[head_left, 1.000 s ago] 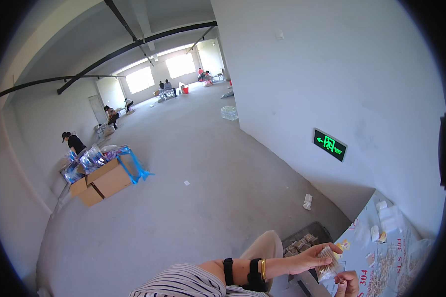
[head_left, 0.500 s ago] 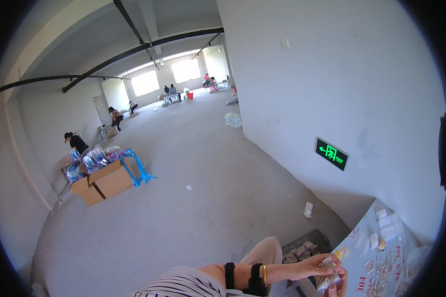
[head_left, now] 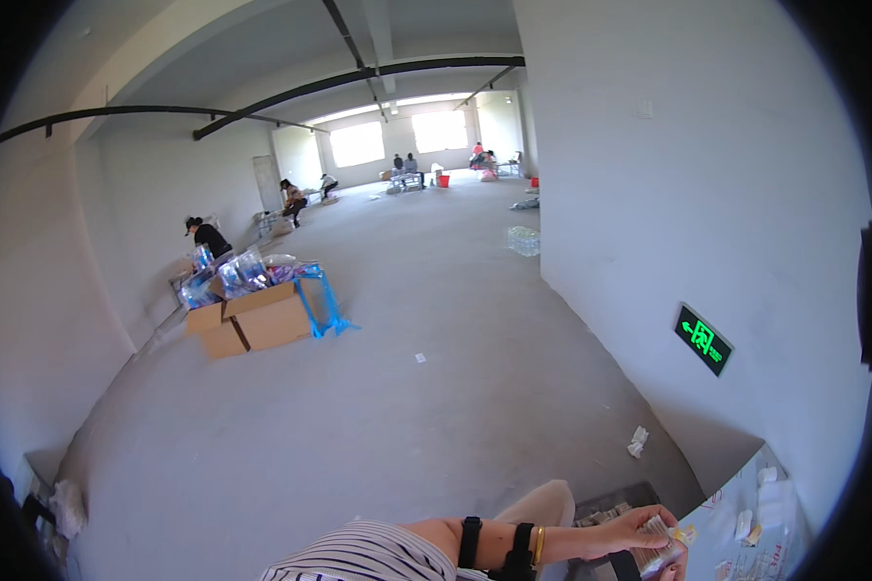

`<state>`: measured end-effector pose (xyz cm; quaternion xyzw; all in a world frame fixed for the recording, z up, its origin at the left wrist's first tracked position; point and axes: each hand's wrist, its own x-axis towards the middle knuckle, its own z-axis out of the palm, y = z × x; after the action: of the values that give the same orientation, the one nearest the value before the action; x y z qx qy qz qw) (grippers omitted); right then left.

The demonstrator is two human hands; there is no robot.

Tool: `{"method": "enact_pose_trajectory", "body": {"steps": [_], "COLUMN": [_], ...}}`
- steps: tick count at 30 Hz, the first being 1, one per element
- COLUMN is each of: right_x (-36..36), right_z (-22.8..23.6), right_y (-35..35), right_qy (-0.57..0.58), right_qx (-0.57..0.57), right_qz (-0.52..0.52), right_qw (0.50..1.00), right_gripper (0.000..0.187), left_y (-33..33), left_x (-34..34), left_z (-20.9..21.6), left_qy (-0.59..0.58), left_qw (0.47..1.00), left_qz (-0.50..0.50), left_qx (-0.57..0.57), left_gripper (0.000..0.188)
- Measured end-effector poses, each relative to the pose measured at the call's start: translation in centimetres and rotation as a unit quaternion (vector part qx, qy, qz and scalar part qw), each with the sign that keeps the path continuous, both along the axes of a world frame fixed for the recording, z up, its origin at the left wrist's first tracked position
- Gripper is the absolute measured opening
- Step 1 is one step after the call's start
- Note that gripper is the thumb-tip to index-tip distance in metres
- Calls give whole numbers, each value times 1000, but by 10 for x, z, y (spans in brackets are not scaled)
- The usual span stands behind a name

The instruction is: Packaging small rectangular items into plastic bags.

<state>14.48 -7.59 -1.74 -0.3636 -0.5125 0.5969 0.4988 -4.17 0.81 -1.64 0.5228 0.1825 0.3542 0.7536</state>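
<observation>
A small pack of thin, pale sticks (head_left: 658, 552), which look like cotton swabs, is between my two hands at the lower right. My left hand (head_left: 632, 531) reaches across from the lower edge, its fingers closed on the pack's upper side. Only part of my right hand (head_left: 678, 564) shows; its fingers grip the pack's other side. Beside them is a pale tabletop (head_left: 731, 523) with red print, bearing white pieces (head_left: 744, 525) near the wall. Under my left wrist, a dark crate (head_left: 583, 511) of small packs is partly hidden.
A large open carton (head_left: 271, 315) full of plastic-wrapped goods stands on the floor at left, a person (head_left: 206, 235) behind it. Several people sit or bend farther back. A wall with a green exit sign (head_left: 704, 339) bounds the right. Crumpled white paper (head_left: 638, 443) lies near it.
The view has swung, so the room sits farther right and the hands lower. Both hands keep hold of the stick pack. Less of the tabletop shows, and its loose sticks are out of view.
</observation>
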Motion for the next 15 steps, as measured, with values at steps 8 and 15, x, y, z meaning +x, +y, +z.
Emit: {"method": "enact_pose_trajectory", "body": {"steps": [8, 15], "right_x": [-24, -23], "right_z": [-16, -3], "right_y": [15, 9], "right_qy": [-76, -50], "right_qx": [98, 56], "right_qz": [-114, -192], "right_qw": [986, 979], "right_gripper": [36, 24], "left_y": [0, -5], "left_x": [-5, -18], "left_z": [-22, -23], "left_qy": [43, 79], "left_qw": [972, 980], "left_qz": [214, 127], "left_qx": [86, 132], "left_gripper": [38, 39]}}
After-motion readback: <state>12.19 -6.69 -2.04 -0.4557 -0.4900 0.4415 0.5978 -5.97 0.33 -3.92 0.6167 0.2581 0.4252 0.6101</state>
